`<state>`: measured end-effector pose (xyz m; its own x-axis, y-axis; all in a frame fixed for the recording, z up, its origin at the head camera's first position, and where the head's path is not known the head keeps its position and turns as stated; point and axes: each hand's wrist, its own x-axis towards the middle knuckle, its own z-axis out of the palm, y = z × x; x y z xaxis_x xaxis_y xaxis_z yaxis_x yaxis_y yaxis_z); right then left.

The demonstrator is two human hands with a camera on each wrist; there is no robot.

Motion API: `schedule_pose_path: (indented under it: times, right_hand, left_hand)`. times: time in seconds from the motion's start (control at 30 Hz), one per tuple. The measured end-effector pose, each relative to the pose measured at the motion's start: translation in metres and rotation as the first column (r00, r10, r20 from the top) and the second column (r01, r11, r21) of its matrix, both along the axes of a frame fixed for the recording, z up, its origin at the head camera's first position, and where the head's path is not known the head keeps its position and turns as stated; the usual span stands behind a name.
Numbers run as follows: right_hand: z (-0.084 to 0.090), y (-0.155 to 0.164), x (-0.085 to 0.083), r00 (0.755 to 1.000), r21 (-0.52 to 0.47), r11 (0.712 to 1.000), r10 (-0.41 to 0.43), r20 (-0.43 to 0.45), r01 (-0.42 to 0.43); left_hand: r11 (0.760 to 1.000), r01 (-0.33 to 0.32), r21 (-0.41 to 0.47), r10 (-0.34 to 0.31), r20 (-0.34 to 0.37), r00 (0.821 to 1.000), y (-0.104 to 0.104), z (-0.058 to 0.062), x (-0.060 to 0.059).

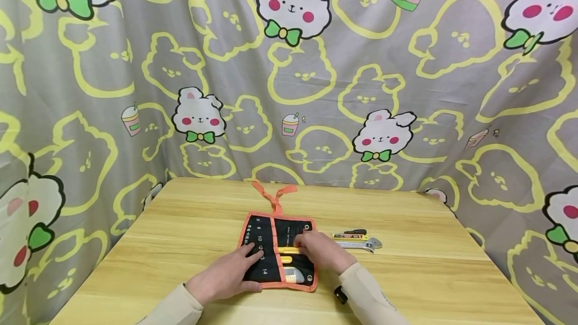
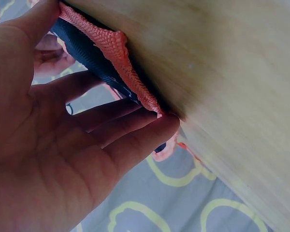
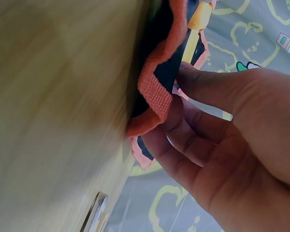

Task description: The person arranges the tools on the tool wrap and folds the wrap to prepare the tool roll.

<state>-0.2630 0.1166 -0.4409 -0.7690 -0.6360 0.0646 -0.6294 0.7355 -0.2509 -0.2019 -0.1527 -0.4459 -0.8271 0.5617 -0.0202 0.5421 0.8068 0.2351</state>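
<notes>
A black tool pouch [image 1: 289, 229] with orange trim lies unrolled on the table, size numbers printed down its left panel. My left hand [image 1: 230, 270] rests on that panel with its fingers spread; in the left wrist view its fingertips [image 2: 166, 125] lie along the orange edge. Over the right panel, my right hand [image 1: 322, 250] pinches a slim yellow tool [image 1: 289, 250] that sits across the pocket edge. Its kind is hidden by the fingers. Below it in the pockets are a yellow handle [image 1: 286, 260] and a grey-and-yellow tool [image 1: 294, 275].
Right of the pouch lie an adjustable wrench [image 1: 371, 245], a yellow item with a red label [image 1: 349, 237] and a black-handled tool [image 1: 358, 231]. Orange ties [image 1: 274, 199] stretch toward the back edge of the wooden table [image 1: 429, 275]. A patterned curtain [image 1: 325, 84] surrounds it.
</notes>
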Motion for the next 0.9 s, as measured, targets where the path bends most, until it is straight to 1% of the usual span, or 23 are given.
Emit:
schedule_pose_path:
  times: [0.3,0.57,0.7,0.9]
  right_hand:
    - [-0.003,-0.010,-0.001,1.000,0.000,1.000,0.024,-0.020,-0.024]
    - [-0.003,-0.015,-0.001,1.000,-0.011,1.000,0.012,-0.002,-0.012]
    - [-0.004,-0.019,0.001,1.000,-0.008,1.000,0.009,-0.016,-0.009]
    - [-0.002,-0.023,0.002,0.999,-0.030,0.999,0.024,-0.028,-0.025]
  left_hand:
    - [1.000,-0.010,0.001,0.010,0.010,1.000,0.001,0.001,0.001]
    - [1.000,-0.016,-0.001,0.016,0.016,1.000,0.001,0.001,0.001]
    - [1.000,-0.021,-0.006,0.021,0.022,1.000,0.001,0.001,0.000]
    - [1.000,-0.024,-0.013,0.024,0.028,0.999,0.001,0.001,0.000]
